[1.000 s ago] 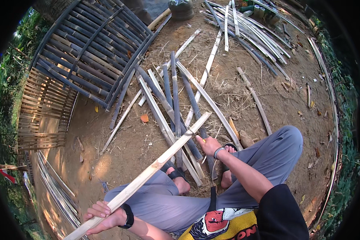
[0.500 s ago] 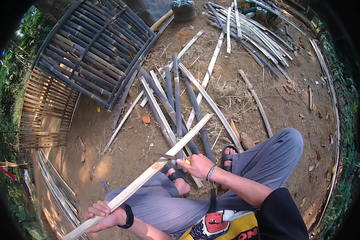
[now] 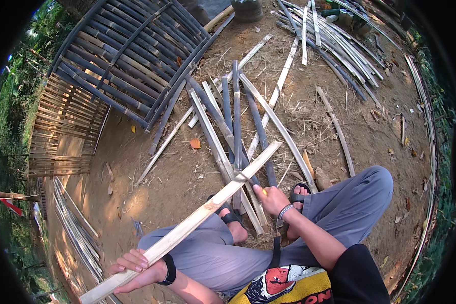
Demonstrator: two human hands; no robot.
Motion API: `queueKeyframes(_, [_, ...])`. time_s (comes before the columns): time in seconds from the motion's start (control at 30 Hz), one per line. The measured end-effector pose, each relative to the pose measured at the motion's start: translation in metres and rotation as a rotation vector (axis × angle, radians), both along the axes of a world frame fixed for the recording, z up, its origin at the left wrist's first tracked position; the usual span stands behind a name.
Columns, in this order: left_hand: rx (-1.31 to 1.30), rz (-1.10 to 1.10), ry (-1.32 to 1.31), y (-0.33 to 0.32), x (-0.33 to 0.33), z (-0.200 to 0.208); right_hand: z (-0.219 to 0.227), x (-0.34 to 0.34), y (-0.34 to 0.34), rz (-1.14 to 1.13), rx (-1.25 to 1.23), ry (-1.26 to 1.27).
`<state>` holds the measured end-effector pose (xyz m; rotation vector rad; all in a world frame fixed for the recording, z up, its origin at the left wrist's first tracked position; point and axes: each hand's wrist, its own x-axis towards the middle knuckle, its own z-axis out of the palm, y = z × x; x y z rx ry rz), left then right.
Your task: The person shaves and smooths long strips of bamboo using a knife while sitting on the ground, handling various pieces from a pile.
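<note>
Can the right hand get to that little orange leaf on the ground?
Probably yes, with a stretch. The right hand is busy holding a blade against the long bamboo strip, and the orange leaf lies beyond the bamboo slats, uncovered on bare dirt.

I see a long pale split bamboo slat (image 3: 187, 228), matt and smooth-faced, above dry, rough brown dirt ground (image 3: 162, 172). The dark weathered bamboo lattice panel (image 3: 131, 55) looks dull; my grey cloth trousers (image 3: 339, 207) look soft.
</note>
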<state>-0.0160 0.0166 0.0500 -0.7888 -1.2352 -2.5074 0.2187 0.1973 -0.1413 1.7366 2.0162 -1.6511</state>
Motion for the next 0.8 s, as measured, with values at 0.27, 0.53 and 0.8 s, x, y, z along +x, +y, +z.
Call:
queueKeyframes(0.27, [0.041, -0.141, 0.091, -0.002, 0.001, -0.001, 0.046, -0.017, -0.027, 0.164, 0.116, 0.155])
queueKeyframes(0.53, [0.053, -0.141, 0.104, 0.001, 0.003, -0.002, 0.034, -0.018, -0.027, 0.133, 0.064, 0.229])
queueKeyframes(0.8, [0.025, -0.084, 0.004, -0.004, -0.004, -0.003, 0.023, -0.019, -0.013, 0.156, 0.129, 0.149])
